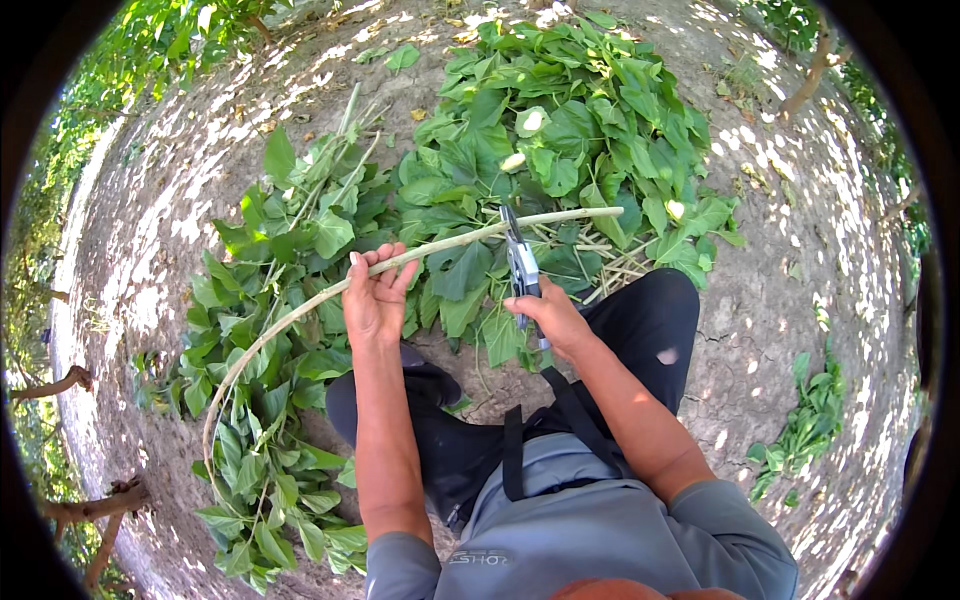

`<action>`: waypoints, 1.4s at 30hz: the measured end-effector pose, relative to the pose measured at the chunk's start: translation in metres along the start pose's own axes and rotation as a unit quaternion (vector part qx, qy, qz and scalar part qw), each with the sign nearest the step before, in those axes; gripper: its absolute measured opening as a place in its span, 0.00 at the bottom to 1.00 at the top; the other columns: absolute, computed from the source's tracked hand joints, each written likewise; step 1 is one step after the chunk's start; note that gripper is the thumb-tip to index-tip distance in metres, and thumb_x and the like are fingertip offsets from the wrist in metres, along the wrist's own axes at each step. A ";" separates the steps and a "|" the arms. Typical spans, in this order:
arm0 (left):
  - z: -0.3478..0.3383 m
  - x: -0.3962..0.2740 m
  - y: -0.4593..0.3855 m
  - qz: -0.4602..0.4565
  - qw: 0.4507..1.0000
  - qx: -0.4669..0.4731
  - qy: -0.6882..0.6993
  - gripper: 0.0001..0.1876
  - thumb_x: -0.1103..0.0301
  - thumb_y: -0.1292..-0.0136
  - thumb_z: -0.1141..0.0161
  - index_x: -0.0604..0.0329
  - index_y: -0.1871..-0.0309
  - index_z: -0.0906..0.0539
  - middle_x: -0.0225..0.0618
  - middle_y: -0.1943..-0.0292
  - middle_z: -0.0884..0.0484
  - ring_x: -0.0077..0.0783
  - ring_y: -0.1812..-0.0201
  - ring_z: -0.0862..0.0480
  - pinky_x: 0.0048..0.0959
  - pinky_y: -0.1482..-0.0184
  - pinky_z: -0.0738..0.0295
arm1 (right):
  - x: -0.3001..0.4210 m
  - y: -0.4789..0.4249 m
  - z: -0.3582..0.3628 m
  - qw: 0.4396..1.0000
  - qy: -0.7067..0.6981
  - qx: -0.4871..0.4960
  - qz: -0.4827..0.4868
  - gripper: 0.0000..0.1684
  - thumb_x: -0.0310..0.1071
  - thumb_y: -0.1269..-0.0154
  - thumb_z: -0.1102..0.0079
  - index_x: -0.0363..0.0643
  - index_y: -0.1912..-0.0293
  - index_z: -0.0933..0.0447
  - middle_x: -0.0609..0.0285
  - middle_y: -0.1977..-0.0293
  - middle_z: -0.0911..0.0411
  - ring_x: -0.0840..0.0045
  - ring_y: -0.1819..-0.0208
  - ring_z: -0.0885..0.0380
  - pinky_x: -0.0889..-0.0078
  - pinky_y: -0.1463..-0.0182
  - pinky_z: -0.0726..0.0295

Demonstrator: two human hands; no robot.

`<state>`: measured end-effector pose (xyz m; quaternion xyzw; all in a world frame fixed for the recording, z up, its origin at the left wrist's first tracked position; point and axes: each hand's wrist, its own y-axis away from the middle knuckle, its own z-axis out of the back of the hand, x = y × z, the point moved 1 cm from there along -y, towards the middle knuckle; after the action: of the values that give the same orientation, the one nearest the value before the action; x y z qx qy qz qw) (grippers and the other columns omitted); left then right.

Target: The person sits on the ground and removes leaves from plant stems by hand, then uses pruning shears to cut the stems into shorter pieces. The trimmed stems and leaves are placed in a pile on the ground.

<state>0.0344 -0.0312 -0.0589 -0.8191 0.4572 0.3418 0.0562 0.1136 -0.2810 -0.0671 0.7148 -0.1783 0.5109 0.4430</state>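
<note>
My left hand (377, 300) holds a long, bare, curved branch (300, 309) between thumb and fingers. The branch arcs down to the lower left, where leaves show about its thin end, and its thicker end reaches to the upper right. My right hand (551, 315) grips the handles of pruning shears (523, 262), whose blades are at the branch, right of my left hand. Whether the blades touch it, I cannot tell. Behind the shears lies a large heap of green leaves (555, 127), with several cut sticks (619, 270) at its near edge.
Leafy branches (255, 360) lie along the left side on dry, cracked soil (750, 315). A small leafy sprig (810, 420) lies at the right. Tree limbs (97, 506) show at the left rim, and a trunk (814, 79) stands at the upper right. My bent knees (660, 307) flank the ground before me.
</note>
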 end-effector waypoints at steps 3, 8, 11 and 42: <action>-0.002 0.001 0.000 0.004 1.000 0.006 0.005 0.16 0.56 0.29 0.44 0.62 0.60 0.21 0.46 0.53 0.17 0.49 0.42 0.22 0.56 0.38 0.26 | -0.010 -0.004 0.000 0.999 -0.044 0.005 -0.002 0.20 0.38 0.41 0.37 0.39 0.52 0.30 0.66 0.66 0.27 0.82 0.64 0.30 0.77 0.59 0.32; 0.000 0.005 -0.001 0.011 1.000 0.012 0.008 0.15 0.56 0.30 0.43 0.61 0.60 0.21 0.45 0.53 0.17 0.49 0.41 0.22 0.55 0.38 0.27 | -0.012 -0.004 -0.003 0.995 -0.100 0.000 -0.002 0.19 0.37 0.42 0.37 0.39 0.55 0.29 0.66 0.67 0.27 0.82 0.63 0.29 0.77 0.59 0.32; -0.001 0.006 0.000 0.017 1.000 0.019 0.012 0.14 0.57 0.30 0.43 0.61 0.61 0.21 0.45 0.53 0.17 0.48 0.41 0.22 0.55 0.37 0.28 | -0.015 -0.007 0.000 0.997 -0.072 0.014 -0.017 0.15 0.35 0.43 0.37 0.39 0.60 0.28 0.65 0.70 0.26 0.81 0.65 0.28 0.76 0.60 0.32; -0.009 -0.003 0.001 -0.067 0.996 0.052 0.011 0.11 0.63 0.28 0.45 0.64 0.54 0.23 0.47 0.50 0.19 0.49 0.41 0.22 0.51 0.37 0.26 | -0.001 0.009 0.051 0.996 -0.057 -0.068 0.029 0.14 0.29 0.46 0.38 0.37 0.61 0.30 0.63 0.76 0.27 0.81 0.76 0.27 0.77 0.72 0.29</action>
<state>0.0377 -0.0332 -0.0497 -0.8474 0.4195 0.3039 0.1165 0.1364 -0.3278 -0.0684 0.7054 -0.2583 0.4683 0.4651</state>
